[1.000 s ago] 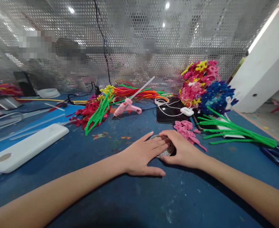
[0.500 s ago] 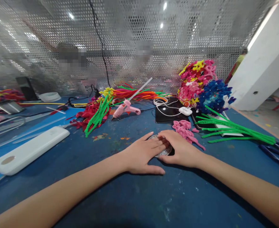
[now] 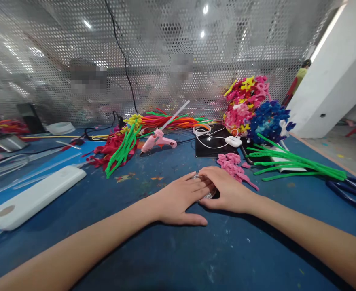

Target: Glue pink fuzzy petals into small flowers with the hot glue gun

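My left hand (image 3: 176,200) lies flat with its fingers reaching over a small round dish (image 3: 210,195) of tiny silvery pieces. Its thumb is stretched out on the table side. Curved around the dish's far and right edge, my right hand (image 3: 231,190) grips it, with the fingertips touching the left fingers. Most of the dish is hidden under both hands. Just behind the right hand lies a small heap of pink fuzzy shapes (image 3: 231,165).
Further back are a pink glue gun (image 3: 157,140), a black tablet (image 3: 208,151) with white cables, and red, pink and blue fuzzy flowers (image 3: 270,121). Green pipe cleaners (image 3: 305,164) and blue-handled scissors (image 3: 344,198) lie right. A long white device (image 3: 38,198) lies left.
The view has shifted slightly, so the scene sits a little further left. Both hands stay at the dish, and less of its silvery contents shows between them.
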### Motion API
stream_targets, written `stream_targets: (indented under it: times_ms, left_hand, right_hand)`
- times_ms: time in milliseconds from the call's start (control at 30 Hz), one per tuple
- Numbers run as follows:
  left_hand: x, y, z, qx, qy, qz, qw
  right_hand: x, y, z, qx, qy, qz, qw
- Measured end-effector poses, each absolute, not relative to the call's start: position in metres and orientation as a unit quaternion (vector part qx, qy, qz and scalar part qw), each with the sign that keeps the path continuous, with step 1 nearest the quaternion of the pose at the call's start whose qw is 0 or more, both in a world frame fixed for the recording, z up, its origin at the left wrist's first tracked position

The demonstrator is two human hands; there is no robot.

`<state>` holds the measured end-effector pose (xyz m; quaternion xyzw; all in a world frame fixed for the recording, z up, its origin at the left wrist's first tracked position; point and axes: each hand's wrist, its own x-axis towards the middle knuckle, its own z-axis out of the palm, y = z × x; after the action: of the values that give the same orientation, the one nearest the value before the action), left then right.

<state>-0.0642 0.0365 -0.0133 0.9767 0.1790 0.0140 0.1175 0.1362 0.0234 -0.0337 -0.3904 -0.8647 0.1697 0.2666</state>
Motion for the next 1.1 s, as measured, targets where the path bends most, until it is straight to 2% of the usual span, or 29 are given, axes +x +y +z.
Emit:
stream_targets:
  times_ms: [600, 800, 1100]
  left_hand:
    - [-0.0701, 0.0363, -0.0112, 0.97, 0.174, 0.052, 0.162]
    - [-0.0686, 0.0338, -0.012, 0.974, 0.172, 0.037, 0.145]
    - [-0.0662, 0.0325, -0.0107, 0.975, 0.175, 0.04, 0.131]
  right_hand:
    - [0.1365, 0.024, -0.0377, -0.371, -0.878, 0.153, 0.262]
    - [0.1353, 0.022, -0.0362, -0.378, -0.876, 0.152, 0.259]
    - [0.1369, 0.0183, -0.0317, -0.399, -0.854, 0.203, 0.264]
